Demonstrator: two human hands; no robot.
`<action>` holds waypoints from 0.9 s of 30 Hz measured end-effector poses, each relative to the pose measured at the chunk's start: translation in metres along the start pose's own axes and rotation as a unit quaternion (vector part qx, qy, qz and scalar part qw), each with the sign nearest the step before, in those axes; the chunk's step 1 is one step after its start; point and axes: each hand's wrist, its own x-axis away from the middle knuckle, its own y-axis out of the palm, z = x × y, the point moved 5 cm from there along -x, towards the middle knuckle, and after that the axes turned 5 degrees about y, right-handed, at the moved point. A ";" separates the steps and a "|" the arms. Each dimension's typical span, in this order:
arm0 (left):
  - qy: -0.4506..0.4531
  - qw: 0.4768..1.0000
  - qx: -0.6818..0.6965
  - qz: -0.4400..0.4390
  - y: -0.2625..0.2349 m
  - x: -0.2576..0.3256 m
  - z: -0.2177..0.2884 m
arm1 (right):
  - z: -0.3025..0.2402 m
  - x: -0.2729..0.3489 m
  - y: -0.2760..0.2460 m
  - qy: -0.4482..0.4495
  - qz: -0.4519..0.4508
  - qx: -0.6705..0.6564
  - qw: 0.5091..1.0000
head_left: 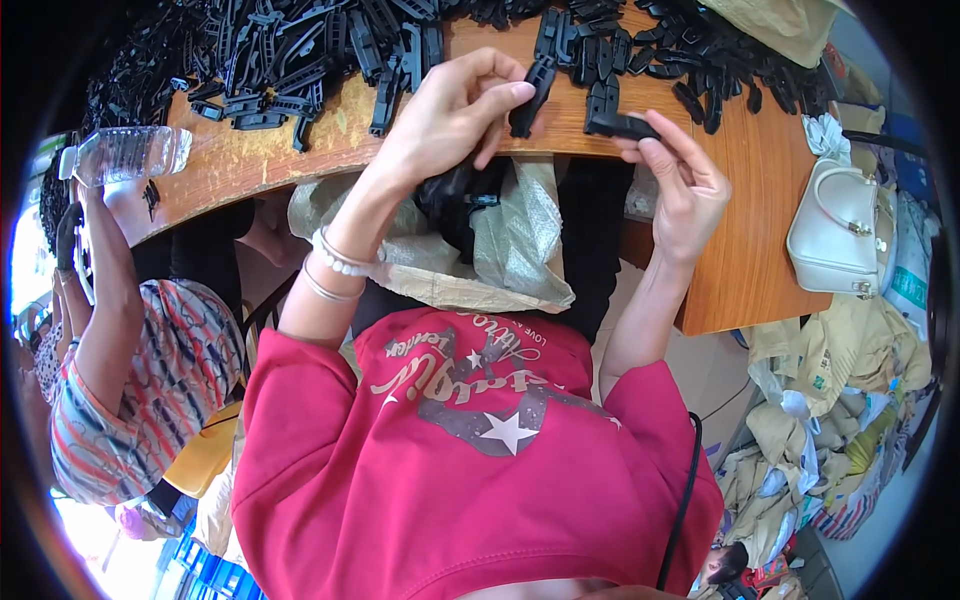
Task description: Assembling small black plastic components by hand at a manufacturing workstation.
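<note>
My left hand (455,115), with bead bracelets on its wrist, pinches a long black plastic part (532,95) between thumb and fingers, just above the edge of the wooden table (770,200). To its right, my right hand (685,185) grips a shorter black plastic part (618,125) at its fingertips, resting it on the table edge. The two held parts are a short gap apart. A big heap of similar black plastic parts (280,50) covers the far side of the table. Below my hands an open woven sack (510,250) sits in my lap with dark pieces inside.
A clear plastic water bottle (125,152) lies at the table's left end. A white handbag (835,230) rests on the right end. Another person in striped clothes (150,370) sits close on my left. Crumpled sacks and bags (840,400) pile on the floor at right.
</note>
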 end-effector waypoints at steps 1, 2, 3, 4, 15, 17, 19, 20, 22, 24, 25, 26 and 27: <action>-0.009 0.994 0.106 -0.009 0.003 0.006 -0.002 | -0.003 0.002 0.005 -0.010 -0.038 -0.001 0.999; -0.039 0.989 0.141 -0.028 0.005 0.011 -0.002 | -0.006 0.002 0.012 -0.041 -0.063 -0.003 0.997; -0.050 0.989 0.137 -0.023 0.008 0.015 -0.002 | -0.008 0.003 0.019 -0.037 -0.080 -0.012 0.996; -0.060 0.989 0.135 -0.020 0.012 0.018 -0.001 | -0.010 0.004 0.024 -0.033 -0.097 -0.020 0.995; -0.008 0.987 -0.155 -0.042 0.010 0.031 0.022 | -0.020 0.014 0.050 -0.108 -0.078 0.111 0.985; 0.122 0.941 -0.315 -0.002 0.017 0.038 0.031 | -0.024 0.020 0.057 -0.136 -0.067 0.165 0.975; 0.108 0.928 -0.357 0.002 0.018 0.043 0.031 | -0.022 0.021 0.058 -0.137 -0.069 0.166 0.974; 0.108 0.928 -0.356 0.002 0.016 0.042 0.029 | -0.017 0.020 0.055 -0.110 -0.078 0.145 0.980; 0.175 0.912 -0.371 -0.010 0.015 0.042 0.031 | -0.020 0.017 0.057 -0.058 -0.070 0.107 0.990; 0.175 0.905 -0.389 -0.014 0.016 0.045 0.033 | -0.015 0.013 0.055 -0.024 -0.112 0.099 0.989; 0.175 0.897 -0.406 -0.018 0.017 0.046 0.034 | -0.011 0.013 0.057 0.010 -0.152 0.090 0.984; 0.175 0.897 -0.406 -0.018 0.016 0.046 0.033 | -0.011 0.013 0.058 0.002 -0.146 0.086 0.985; 0.175 0.894 -0.411 -0.021 0.016 0.047 0.033 | -0.009 0.014 0.060 0.002 -0.147 0.086 0.985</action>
